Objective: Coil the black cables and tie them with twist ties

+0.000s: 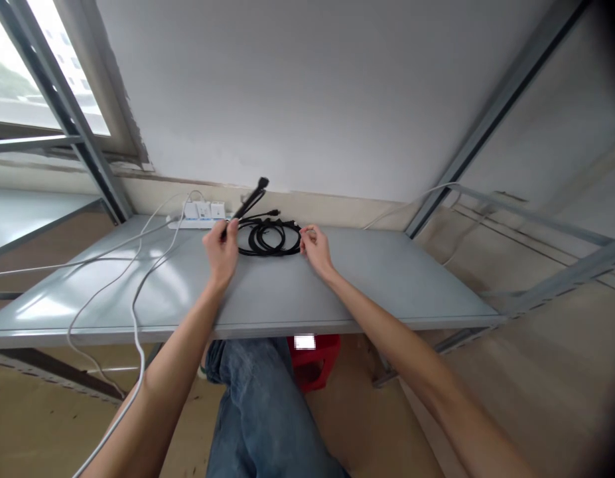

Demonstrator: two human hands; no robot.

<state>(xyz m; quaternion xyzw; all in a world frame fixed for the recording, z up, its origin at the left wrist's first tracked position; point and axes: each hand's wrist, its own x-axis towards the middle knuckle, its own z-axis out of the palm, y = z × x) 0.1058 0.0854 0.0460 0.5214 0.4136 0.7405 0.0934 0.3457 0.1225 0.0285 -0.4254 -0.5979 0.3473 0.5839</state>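
My left hand (221, 251) is closed around a bundled black cable (251, 201), which tilts up and to the right above the shelf and ends in a dark plug or connector. Behind and to the right of that hand, coiled black cables (267, 252) lie in overlapping loops on the grey metal shelf (287, 292). A connector end (274, 213) sticks out at the back of the coils. My right hand (316, 249) is at the coils' right edge with its fingers curled together; whether they grip a cable there is too small to tell.
A white power strip (190, 224) with several white plugs stands at the back left. White cords (134, 299) run across the shelf's left side and over its front edge. Metal posts (426, 212) rise at both sides. Beneath is a red stool (314, 365).
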